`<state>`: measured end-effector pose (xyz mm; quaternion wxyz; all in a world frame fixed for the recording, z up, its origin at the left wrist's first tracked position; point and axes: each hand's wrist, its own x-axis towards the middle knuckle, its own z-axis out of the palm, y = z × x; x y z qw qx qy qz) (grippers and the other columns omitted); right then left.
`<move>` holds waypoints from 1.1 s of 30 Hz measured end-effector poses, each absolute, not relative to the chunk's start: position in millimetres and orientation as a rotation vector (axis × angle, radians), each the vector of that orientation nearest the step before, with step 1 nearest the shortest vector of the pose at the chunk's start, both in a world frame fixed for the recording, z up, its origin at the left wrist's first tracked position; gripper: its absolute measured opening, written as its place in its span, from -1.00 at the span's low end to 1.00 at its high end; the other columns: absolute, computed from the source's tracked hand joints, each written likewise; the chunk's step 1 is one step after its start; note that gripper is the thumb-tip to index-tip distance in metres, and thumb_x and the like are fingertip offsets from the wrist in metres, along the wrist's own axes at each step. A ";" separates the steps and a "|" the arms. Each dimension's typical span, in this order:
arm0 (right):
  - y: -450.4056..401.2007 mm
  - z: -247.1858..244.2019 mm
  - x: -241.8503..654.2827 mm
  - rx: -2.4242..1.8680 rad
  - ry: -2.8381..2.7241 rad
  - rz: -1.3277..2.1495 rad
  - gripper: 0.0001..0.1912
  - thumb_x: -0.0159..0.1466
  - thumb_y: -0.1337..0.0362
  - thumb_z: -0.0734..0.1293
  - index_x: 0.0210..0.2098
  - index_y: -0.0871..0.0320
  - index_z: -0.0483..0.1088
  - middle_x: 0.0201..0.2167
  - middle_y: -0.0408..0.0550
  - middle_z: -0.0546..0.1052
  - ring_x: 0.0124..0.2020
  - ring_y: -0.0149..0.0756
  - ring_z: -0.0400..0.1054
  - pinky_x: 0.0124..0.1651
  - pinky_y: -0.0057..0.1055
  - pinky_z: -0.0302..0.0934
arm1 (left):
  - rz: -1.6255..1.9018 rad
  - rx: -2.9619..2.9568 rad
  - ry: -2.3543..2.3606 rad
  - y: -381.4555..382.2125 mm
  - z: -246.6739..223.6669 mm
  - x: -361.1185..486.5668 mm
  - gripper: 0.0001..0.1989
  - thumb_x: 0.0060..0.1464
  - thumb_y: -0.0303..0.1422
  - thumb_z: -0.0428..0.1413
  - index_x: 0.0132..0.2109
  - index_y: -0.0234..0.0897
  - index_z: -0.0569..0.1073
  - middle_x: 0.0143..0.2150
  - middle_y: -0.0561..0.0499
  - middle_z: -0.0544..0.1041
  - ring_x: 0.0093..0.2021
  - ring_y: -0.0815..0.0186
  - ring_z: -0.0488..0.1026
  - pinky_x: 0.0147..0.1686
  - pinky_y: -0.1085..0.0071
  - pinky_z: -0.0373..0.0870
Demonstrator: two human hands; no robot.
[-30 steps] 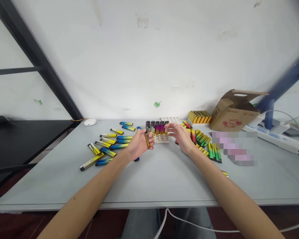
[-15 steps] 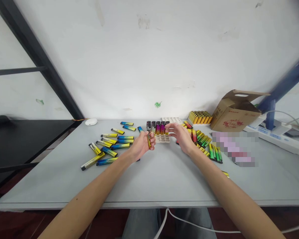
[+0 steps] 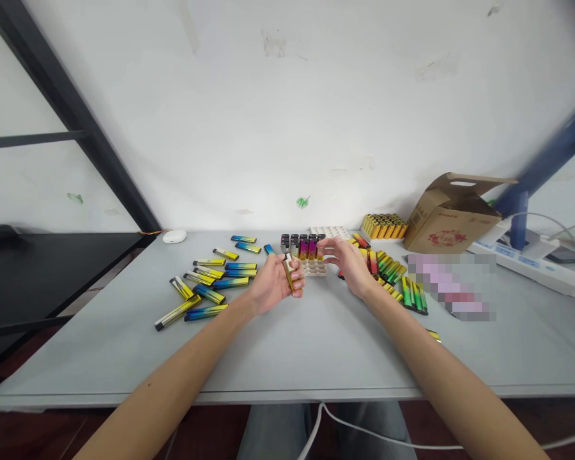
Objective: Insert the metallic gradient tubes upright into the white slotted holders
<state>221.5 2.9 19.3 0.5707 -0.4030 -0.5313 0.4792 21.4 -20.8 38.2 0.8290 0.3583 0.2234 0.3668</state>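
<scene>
My left hand (image 3: 274, 284) is closed around a silver-and-yellow lighter (image 3: 289, 271), its dark top pointing up and away from me. My right hand (image 3: 345, 262) is curved with fingers apart, holding nothing I can see. Its fingertips are beside the right end of a pale tray with round-edged slots (image 3: 315, 268). Several lighters with black tops stand upright at the back of that tray, among them purple ones (image 3: 308, 246); my right fingers partly hide the last one. A blue lighter (image 3: 269, 249) lies just behind my left hand.
Loose yellow and blue lighters (image 3: 234, 282) lie at left. Red and green lighters (image 3: 414, 295) lie right, partly behind my right arm. Farther back are another pale tray (image 3: 328, 231), a block of gold lighters (image 3: 384, 226), an open carton (image 3: 448, 230) and a power strip (image 3: 531, 262). A white case (image 3: 174, 237) sits back left.
My left hand has moved slightly right and turned the lighter, so more of its silver side shows. My right hand has stayed nearly still by the tray.
</scene>
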 end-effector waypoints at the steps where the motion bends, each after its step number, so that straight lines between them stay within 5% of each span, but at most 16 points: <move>1: 2.8 20.6 222.5 -0.943 -1.242 1.120 -0.60 0.26 -0.05 0.23 -0.31 0.14 0.50 -0.18 0.01 0.54 -0.21 -0.25 0.42 -0.19 -0.34 0.31 | 0.778 0.761 0.475 -20.7 37.9 21.6 -0.74 0.19 -0.26 -0.17 -0.41 -0.26 0.22 -0.49 0.07 0.15 -0.52 0.36 0.21 -0.53 0.44 0.23; 7: -0.1 32.9 230.0 -0.930 -1.171 1.075 -0.57 0.24 -0.10 0.25 -0.32 0.14 0.50 -0.18 0.03 0.55 -0.25 -0.27 0.42 -0.23 -0.36 0.29 | 0.775 0.813 0.436 -18.5 32.9 21.9 -0.70 0.19 -0.12 -0.12 -0.36 -0.25 0.24 -0.45 0.03 0.29 -0.47 0.31 0.32 -0.46 0.39 0.33; 14: -3.5 30.8 223.8 -0.947 -1.236 1.078 -0.58 0.26 -0.06 0.22 -0.32 0.17 0.48 -0.21 0.01 0.54 -0.26 -0.30 0.41 -0.24 -0.38 0.28 | 0.779 0.945 0.458 -17.8 27.4 22.0 -0.79 0.17 -0.19 0.02 -0.23 -0.26 0.29 -0.31 -0.05 0.49 -0.28 0.23 0.50 -0.26 0.29 0.42; 22: -8.7 33.0 220.6 -0.975 -1.535 0.800 -0.71 0.26 0.06 0.30 -0.26 0.13 0.52 -0.23 -0.03 0.58 -0.15 -0.23 0.44 -0.12 -0.33 0.29 | 0.844 1.214 0.674 -17.3 19.6 26.7 -0.64 0.06 -0.13 0.24 -0.18 -0.30 0.35 -0.18 -0.11 0.58 -0.11 0.23 0.54 0.02 0.12 0.41; 33: -18.5 23.0 202.8 -0.980 -1.708 0.719 -0.77 0.19 0.17 0.39 -0.21 0.15 0.51 -0.23 -0.02 0.59 -0.21 -0.24 0.46 -0.10 -0.30 0.34 | 0.758 1.341 0.776 -16.9 19.0 26.0 -0.53 -0.01 -0.06 0.26 -0.15 -0.41 0.54 -0.17 -0.20 0.62 -0.10 0.15 0.57 -0.06 0.18 0.51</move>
